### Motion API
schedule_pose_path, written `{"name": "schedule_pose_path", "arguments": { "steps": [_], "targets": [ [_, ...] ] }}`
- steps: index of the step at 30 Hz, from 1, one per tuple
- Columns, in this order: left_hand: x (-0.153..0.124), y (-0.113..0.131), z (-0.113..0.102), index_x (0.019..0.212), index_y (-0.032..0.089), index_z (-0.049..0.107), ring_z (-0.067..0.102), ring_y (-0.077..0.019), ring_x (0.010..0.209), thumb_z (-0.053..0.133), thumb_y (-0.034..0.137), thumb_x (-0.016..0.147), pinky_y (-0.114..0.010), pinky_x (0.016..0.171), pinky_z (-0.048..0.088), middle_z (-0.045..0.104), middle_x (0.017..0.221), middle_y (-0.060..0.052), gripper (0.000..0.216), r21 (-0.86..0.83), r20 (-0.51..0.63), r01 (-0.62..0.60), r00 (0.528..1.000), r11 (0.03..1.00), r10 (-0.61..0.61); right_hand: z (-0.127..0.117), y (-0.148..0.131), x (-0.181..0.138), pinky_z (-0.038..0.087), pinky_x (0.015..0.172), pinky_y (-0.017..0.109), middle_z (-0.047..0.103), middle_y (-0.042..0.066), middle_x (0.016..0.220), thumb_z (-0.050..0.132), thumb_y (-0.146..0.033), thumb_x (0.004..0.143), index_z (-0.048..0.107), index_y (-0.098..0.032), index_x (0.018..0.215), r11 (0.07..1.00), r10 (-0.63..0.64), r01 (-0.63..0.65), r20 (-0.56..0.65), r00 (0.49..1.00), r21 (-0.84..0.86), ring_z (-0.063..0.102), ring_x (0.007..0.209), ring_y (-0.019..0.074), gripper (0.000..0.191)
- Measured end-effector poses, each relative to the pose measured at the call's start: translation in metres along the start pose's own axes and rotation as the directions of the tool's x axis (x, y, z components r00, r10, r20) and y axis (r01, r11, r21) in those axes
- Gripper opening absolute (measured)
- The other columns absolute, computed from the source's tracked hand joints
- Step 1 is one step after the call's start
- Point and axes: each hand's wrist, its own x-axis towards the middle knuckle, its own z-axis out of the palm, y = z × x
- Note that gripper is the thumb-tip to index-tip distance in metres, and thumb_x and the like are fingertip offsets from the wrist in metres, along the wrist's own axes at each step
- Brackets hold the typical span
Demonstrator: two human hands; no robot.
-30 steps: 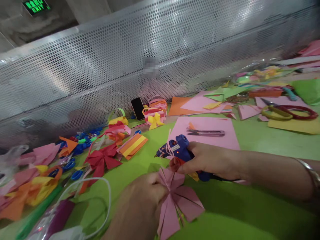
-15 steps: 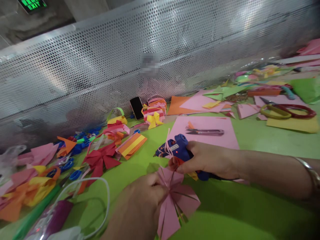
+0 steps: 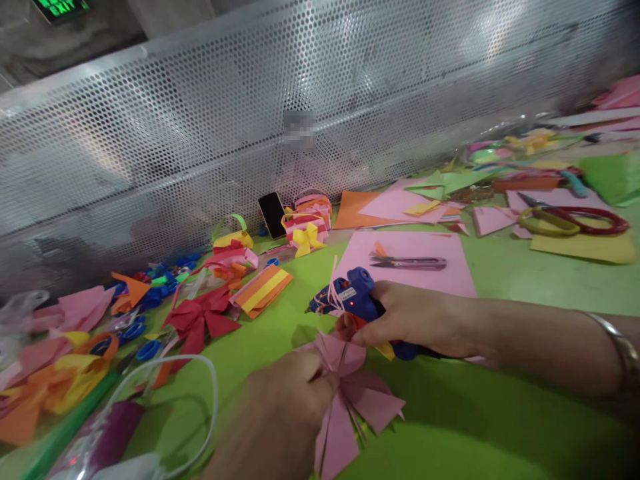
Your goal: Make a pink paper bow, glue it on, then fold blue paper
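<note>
Left hand (image 3: 280, 407) with fingers pinching a pink paper flower (image 3: 370, 400), right hand (image 3: 405, 317) with fingers gripping its top petal, flower above the green tabletop (image 3: 475, 420), blue glue gun (image 3: 357, 290) just behind, snips (image 3: 410, 263) on a pink sheet (image 3: 425, 283), perforated metal panel (image 3: 200, 113) beyond.

EXIT in green letters on the dark sign (image 3: 61, 8), top left; line above it is cropped, can't read. White label (image 3: 347, 293) on the blue glue gun (image 3: 366, 308): print too small
</note>
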Motion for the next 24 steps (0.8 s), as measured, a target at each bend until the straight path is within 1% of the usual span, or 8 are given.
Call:
{"name": "schedule_pose_path", "arguments": {
  "steps": [3, 6, 9, 12, 14, 18, 21, 24],
  "targets": [
    [0.001, 0.002, -0.003, 0.102, 0.022, 0.063, 0.059, -0.0174, 0.073, 0.037, 0.011, 0.084, -0.023, 0.053, 0.043, 0.066, 0.085, -0.004, 0.034, 0.118, 0.016, -0.027, 1.000, 0.993, 0.025, -0.001, -0.001, 0.000, 0.042, 0.064, 0.022, 0.064, 0.002, 0.082, 0.060, -0.007, 0.063, 0.060, -0.015, 0.084, 1.000, 0.000, 0.000, 0.006, 1.000, -0.007, 0.057, 0.070, 0.0112, 0.023],
    [0.004, 0.002, -0.009, 0.095, 0.022, 0.063, 0.060, -0.0180, 0.075, 0.040, 0.011, 0.082, -0.025, 0.057, 0.044, 0.067, 0.086, -0.003, 0.029, 0.013, 0.072, -0.026, 0.997, 1.000, 0.025, -0.001, 0.000, -0.001, 0.041, 0.063, 0.022, 0.065, 0.003, 0.084, 0.059, -0.007, 0.063, 0.060, -0.015, 0.086, 1.000, -0.009, 0.009, 0.008, 1.000, -0.012, 0.057, 0.071, 0.0115, 0.024],
    [0.005, 0.000, -0.018, 0.083, 0.021, 0.063, 0.061, -0.0162, 0.073, 0.041, 0.019, 0.086, -0.025, 0.061, 0.043, 0.068, 0.082, -0.002, 0.022, -0.124, 0.136, 0.090, 0.988, 0.988, -0.073, -0.001, -0.001, -0.002, 0.041, 0.060, 0.022, 0.065, 0.002, 0.084, 0.061, -0.008, 0.063, 0.060, -0.015, 0.087, 1.000, 0.004, -0.004, 0.008, 1.000, -0.027, 0.056, 0.069, 0.0114, 0.025],
    [0.004, -0.003, -0.023, 0.074, 0.020, 0.059, 0.058, -0.0148, 0.065, 0.046, 0.022, 0.085, -0.025, 0.056, 0.037, 0.066, 0.072, 0.000, 0.017, -0.115, 0.194, 0.238, 0.958, 0.964, -0.213, -0.001, 0.000, -0.003, 0.043, 0.063, 0.022, 0.066, 0.004, 0.087, 0.061, -0.008, 0.064, 0.059, -0.015, 0.090, 1.000, 0.014, -0.014, 0.007, 1.000, -0.019, 0.059, 0.074, 0.0126, 0.027],
    [0.003, -0.005, -0.025, 0.070, 0.019, 0.056, 0.056, -0.0139, 0.061, 0.049, 0.021, 0.082, -0.024, 0.053, 0.034, 0.063, 0.067, 0.001, 0.014, -0.095, 0.186, 0.255, 0.954, 0.962, -0.235, -0.001, 0.001, -0.002, 0.045, 0.069, 0.024, 0.067, 0.006, 0.092, 0.061, -0.008, 0.064, 0.059, -0.015, 0.090, 1.000, -0.006, 0.006, 0.011, 1.000, -0.007, 0.061, 0.080, 0.0145, 0.026],
    [0.000, -0.007, -0.031, 0.066, 0.019, 0.052, 0.050, -0.0129, 0.058, 0.047, 0.022, 0.082, -0.025, 0.051, 0.030, 0.059, 0.066, 0.000, 0.018, -0.106, 0.100, 0.157, 0.984, 0.982, -0.146, 0.000, 0.003, -0.001, 0.047, 0.073, 0.026, 0.068, 0.006, 0.092, 0.064, -0.010, 0.065, 0.059, -0.016, 0.087, 1.000, -0.016, 0.016, -0.008, 1.000, 0.007, 0.062, 0.083, 0.0163, 0.023],
    [-0.006, -0.009, -0.037, 0.066, 0.019, 0.051, 0.048, -0.0124, 0.060, 0.049, 0.021, 0.082, -0.025, 0.052, 0.030, 0.057, 0.069, 0.001, 0.016, -0.188, 0.131, 0.057, 0.991, 0.980, -0.032, 0.000, 0.001, -0.003, 0.048, 0.073, 0.026, 0.068, 0.006, 0.090, 0.064, -0.011, 0.066, 0.059, -0.016, 0.085, 1.000, -0.017, 0.017, 0.001, 1.000, 0.022, 0.063, 0.082, 0.0158, 0.020],
    [-0.015, -0.012, -0.036, 0.075, 0.022, 0.055, 0.049, -0.0112, 0.065, 0.060, 0.021, 0.077, -0.023, 0.057, 0.033, 0.058, 0.074, 0.004, 0.005, -0.324, 0.171, -0.035, 0.981, 0.946, 0.094, -0.001, -0.003, -0.004, 0.050, 0.072, 0.025, 0.068, 0.004, 0.085, 0.063, -0.010, 0.066, 0.059, -0.017, 0.081, 0.997, -0.057, 0.056, 0.028, 0.998, 0.059, 0.063, 0.080, 0.0150, 0.017]
  ]
}}
